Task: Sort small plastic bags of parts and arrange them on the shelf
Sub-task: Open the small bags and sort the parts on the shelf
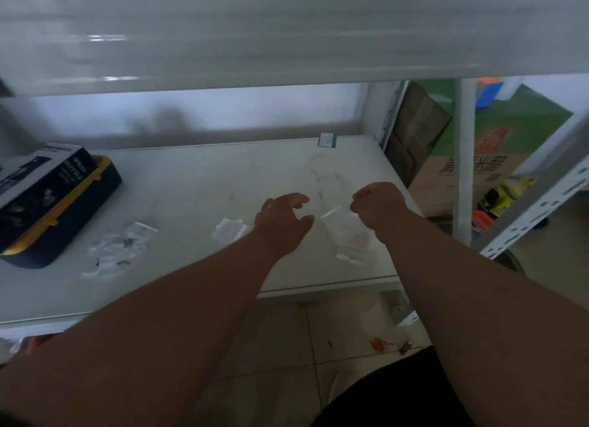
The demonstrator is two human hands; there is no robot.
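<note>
Both my arms reach over the white shelf board (197, 184). My right hand (379, 205) pinches the top corner of a small clear plastic bag (342, 225), which hangs above a small pile of clear bags (350, 251). My left hand (283, 217) hovers just left of that bag, fingers apart and curled, holding nothing. Another small clear bag (228, 230) lies flat on the shelf left of my left hand. A loose heap of bags with dark parts (119, 249) lies further left.
A dark box with a yellow-trimmed case (47, 200) sits at the shelf's left. A small green-edged card (327, 139) lies at the back. The upper shelf beam (287, 34) runs overhead. A white upright post (463, 158) and cardboard boxes (471, 174) stand to the right.
</note>
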